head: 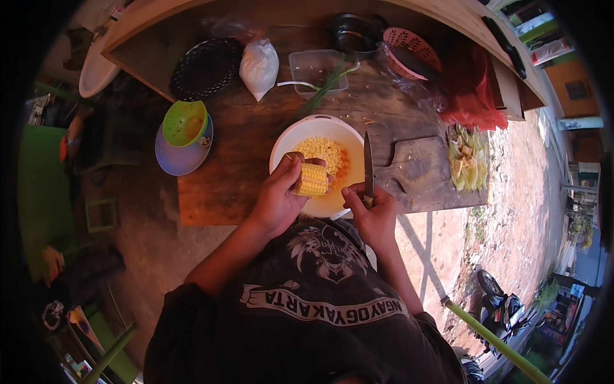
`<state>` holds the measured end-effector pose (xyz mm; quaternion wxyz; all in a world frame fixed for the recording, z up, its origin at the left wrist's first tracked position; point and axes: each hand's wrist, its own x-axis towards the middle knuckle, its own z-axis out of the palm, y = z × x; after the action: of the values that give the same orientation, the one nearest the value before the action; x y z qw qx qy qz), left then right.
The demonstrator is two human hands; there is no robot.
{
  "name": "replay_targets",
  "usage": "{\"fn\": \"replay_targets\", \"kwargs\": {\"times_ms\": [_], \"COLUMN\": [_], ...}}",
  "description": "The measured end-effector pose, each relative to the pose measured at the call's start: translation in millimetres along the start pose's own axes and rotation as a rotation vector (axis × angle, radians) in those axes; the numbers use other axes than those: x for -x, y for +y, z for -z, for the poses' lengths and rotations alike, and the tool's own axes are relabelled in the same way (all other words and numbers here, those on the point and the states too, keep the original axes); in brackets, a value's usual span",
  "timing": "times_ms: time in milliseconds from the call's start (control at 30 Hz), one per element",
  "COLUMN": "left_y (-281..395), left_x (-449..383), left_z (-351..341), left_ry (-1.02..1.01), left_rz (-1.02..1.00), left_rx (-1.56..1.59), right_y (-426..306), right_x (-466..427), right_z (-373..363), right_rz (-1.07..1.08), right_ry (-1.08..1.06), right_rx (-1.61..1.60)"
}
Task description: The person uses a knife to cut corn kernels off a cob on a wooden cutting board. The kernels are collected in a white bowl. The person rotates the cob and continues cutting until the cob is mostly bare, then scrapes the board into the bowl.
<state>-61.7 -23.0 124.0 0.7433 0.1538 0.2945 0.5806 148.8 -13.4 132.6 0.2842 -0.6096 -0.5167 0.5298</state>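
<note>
My left hand (pixel 283 192) grips a short piece of yellow corn on the cob (pixel 312 180), above the near part of a white plastic basin (pixel 288 137). In the basin lies a heap of cut corn kernels (pixel 319 146), with orange bits (pixel 343 168), perhaps diced carrot, along its right side. My right hand (pixel 376 211) is closed around the handle of a kitchen knife (pixel 368 163) at the basin's right rim. The blade points away from me, apart from the cob.
Right of the basin are a wooden cutting board (pixel 417 161) and corn husks (pixel 467 163). A green bowl (pixel 184 122) rests on a blue plate (pixel 177 156) at left. Behind stand a bag of white powder (pixel 259 67), a plastic container (pixel 307 72), spring onions (pixel 328 86) and a pink basket (pixel 410 53).
</note>
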Motion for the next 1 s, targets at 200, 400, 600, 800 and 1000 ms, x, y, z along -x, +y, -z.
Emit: {"fn": "replay_targets", "kwargs": {"times_ms": [200, 400, 600, 800, 1000], "left_y": [-1, -3, 1, -12, -10], "left_x": [2, 8, 5, 1, -2], "left_z": [-14, -11, -11, 5, 7], "left_ry": [-0.071, -0.139, -0.090, -0.182, -0.315], "left_rz": [0.091, 0.133, 0.308, 0.084, -0.078], "left_rx": [0.161, 0.164, 0.059, 0.178, -0.040], "right_y": [-30, -36, -36, -35, -43], "right_x": [24, 12, 4, 11, 33], "right_z": [-25, -11, 3, 12, 10], "right_rz": [0.131, 0.365, 0.336, 0.142, 0.299], "right_ry": [-0.083, -0.056, -0.157, 0.011, -0.080], "right_rx": [-0.047, 0.061, 0.020, 0.152, 0.406]}}
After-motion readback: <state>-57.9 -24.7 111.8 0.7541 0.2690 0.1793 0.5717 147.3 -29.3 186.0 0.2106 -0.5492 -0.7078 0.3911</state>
